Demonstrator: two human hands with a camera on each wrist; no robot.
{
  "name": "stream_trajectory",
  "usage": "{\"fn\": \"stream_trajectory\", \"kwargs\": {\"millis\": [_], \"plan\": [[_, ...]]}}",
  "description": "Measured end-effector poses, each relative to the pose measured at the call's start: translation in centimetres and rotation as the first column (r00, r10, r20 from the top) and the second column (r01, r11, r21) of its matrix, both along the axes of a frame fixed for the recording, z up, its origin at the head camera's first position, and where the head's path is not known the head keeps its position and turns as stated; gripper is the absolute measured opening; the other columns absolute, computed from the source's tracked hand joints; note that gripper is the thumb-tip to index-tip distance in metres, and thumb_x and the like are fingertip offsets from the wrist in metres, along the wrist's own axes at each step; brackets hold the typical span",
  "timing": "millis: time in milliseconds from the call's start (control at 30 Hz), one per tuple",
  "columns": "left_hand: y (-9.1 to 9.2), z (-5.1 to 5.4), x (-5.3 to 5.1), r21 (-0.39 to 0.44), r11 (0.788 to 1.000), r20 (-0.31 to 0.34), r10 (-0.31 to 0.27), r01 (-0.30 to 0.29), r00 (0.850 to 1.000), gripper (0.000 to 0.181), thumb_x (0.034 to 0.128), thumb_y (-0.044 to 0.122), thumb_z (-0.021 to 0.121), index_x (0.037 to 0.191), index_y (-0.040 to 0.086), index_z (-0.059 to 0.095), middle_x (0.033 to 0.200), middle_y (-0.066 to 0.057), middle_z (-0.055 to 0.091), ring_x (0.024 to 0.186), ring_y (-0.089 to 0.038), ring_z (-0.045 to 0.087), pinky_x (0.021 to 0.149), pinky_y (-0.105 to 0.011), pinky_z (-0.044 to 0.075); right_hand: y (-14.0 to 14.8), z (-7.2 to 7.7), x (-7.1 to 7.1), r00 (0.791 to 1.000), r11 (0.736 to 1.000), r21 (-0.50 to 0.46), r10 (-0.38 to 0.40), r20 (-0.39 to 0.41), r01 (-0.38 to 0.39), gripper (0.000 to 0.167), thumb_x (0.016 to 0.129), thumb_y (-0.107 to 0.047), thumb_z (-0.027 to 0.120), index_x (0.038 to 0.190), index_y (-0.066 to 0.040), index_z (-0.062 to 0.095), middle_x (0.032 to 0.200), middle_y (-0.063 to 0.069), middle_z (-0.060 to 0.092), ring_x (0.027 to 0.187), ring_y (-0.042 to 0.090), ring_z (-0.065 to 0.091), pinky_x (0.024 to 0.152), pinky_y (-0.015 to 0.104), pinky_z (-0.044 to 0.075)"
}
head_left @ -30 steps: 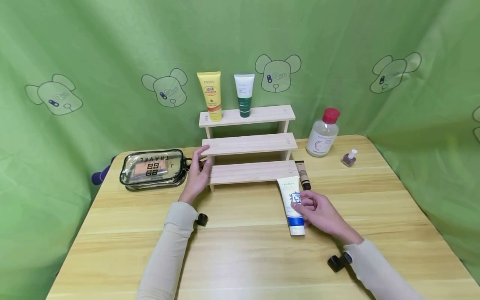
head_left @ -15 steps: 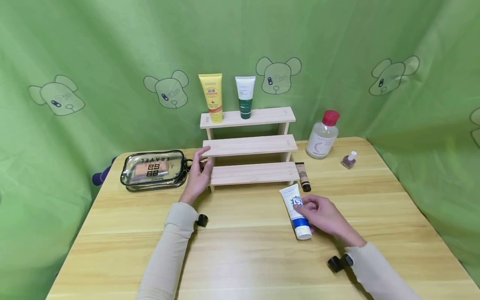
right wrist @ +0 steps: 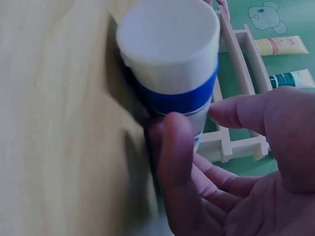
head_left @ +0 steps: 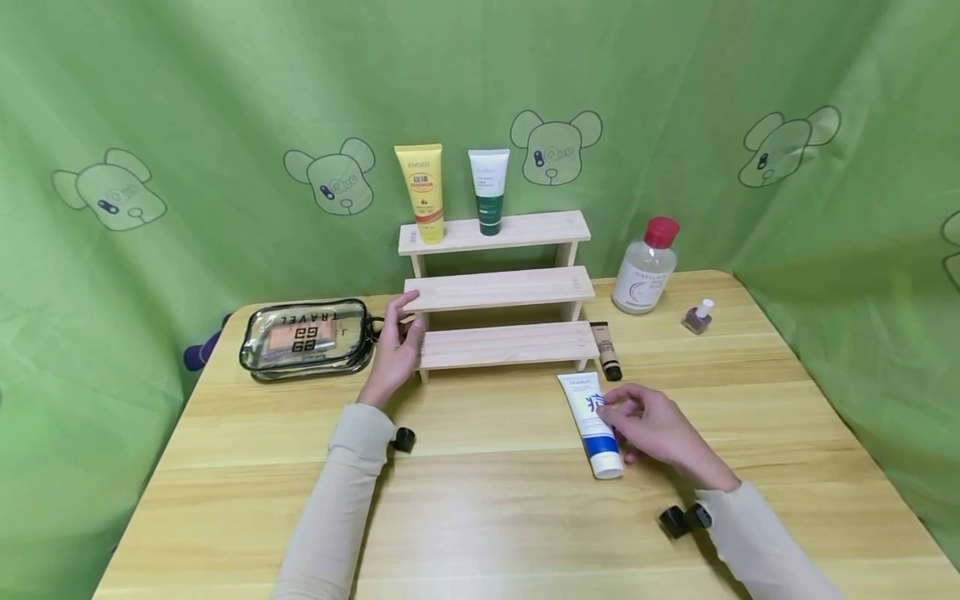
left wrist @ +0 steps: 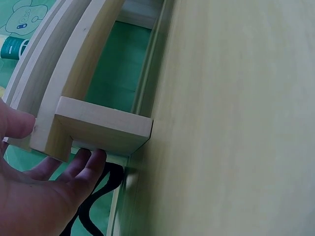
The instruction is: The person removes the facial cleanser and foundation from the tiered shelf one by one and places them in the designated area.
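My left hand (head_left: 395,352) grips the left end of a three-step wooden display shelf (head_left: 498,289); in the left wrist view the thumb lies at one board and the fingers curl by the end leg (left wrist: 103,123). My right hand (head_left: 660,427) is at the right edge of a white-and-blue squeeze tube (head_left: 581,408), low over the table before the shelf. In the right wrist view its thumb (right wrist: 236,110) touches the tube's side below the white cap (right wrist: 167,34), with fingers curled on the other side. A yellow tube (head_left: 422,192) and a white-and-green tube (head_left: 490,192) stand on the top step.
A small beige tube (head_left: 606,352) lies right of the shelf. Behind it stand a red-capped bottle (head_left: 645,271) and a nail polish bottle (head_left: 697,317). A clear travel pouch (head_left: 303,337) lies at left. Green cloth (head_left: 480,67) hangs behind the table (head_left: 480,508).
The white-and-blue tube has come down from the bottom step's front edge to the table, its cap end shifting right. My right hand has slid slightly right along it. The left hand stays put.
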State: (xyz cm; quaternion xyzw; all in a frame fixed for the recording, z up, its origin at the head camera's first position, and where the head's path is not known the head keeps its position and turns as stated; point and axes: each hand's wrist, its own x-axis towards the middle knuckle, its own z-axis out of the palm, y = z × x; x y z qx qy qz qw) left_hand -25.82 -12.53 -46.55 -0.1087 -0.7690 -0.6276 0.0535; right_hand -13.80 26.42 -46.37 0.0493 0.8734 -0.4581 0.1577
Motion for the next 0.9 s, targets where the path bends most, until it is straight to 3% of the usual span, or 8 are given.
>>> {"fn": "stream_trajectory", "kwargs": {"millis": [200,400,567,733,900], "plan": [[-0.5,-2.3,-1.4,-0.003,1.0,-0.007,0.018,-0.018,1.0,0.049,0.1163,0.01,0.047,0.164,0.019,0.041,0.138,-0.028,0.052,0.103,-0.029,0.054,0.087,-0.036,0.046,1.2,2.0,-1.5,0.998,0.999,-0.032,0.031,-0.048,-0.033,0.054,0.11,-0.032,0.066,0.149,0.004,0.053,0.113,0.022,0.073,0.088,0.025,0.074,0.069,0.037,0.067],[-0.7,-2.5,-1.7,-0.004,1.0,-0.025,0.008,-0.008,1.0,0.047,0.116,0.011,0.049,0.162,0.022,0.044,0.143,-0.023,0.054,0.114,-0.036,0.059,0.092,-0.038,0.047,2.1,4.7,-3.5,0.99,1.0,-0.029,0.006,-0.14,-0.01,0.055,0.112,-0.034,0.062,0.151,0.003,0.054,0.124,0.028,0.072,0.096,0.024,0.078,0.073,0.039,0.068],[-0.7,-2.5,-1.6,-0.003,1.0,-0.023,0.011,-0.011,1.0,0.047,0.1153,0.01,0.05,0.16,0.025,0.045,0.137,-0.025,0.055,0.107,-0.032,0.059,0.09,-0.039,0.049,2.1,5.2,-4.9,0.977,0.996,-0.082,0.028,-0.211,-0.046,0.05,0.113,-0.032,0.06,0.15,0.001,0.055,0.128,0.028,0.07,0.096,0.014,0.077,0.077,0.038,0.068],[-0.6,-2.4,-1.7,-0.005,1.0,-0.026,0.007,-0.007,1.0,0.047,0.1157,0.01,0.049,0.16,0.026,0.045,0.132,-0.022,0.056,0.102,-0.028,0.058,0.087,-0.038,0.049,1.4,5.4,-6.3,0.956,0.987,-0.148,0.018,-0.294,-0.064,0.044,0.114,-0.028,0.059,0.149,0.0,0.057,0.123,0.012,0.071,0.098,0.009,0.077,0.082,0.036,0.068],[-0.7,-2.5,-1.8,-0.001,1.0,-0.028,0.001,-0.001,1.0,0.047,0.1159,0.012,0.05,0.161,0.023,0.045,0.133,-0.023,0.056,0.104,-0.033,0.059,0.088,-0.038,0.048,-0.1,6.5,-7.7,0.923,0.973,-0.217,-0.009,-0.385,-0.081,0.041,0.114,-0.025,0.06,0.146,0.0,0.058,0.117,-0.009,0.072,0.103,0.009,0.076,0.087,0.034,0.067]]}}
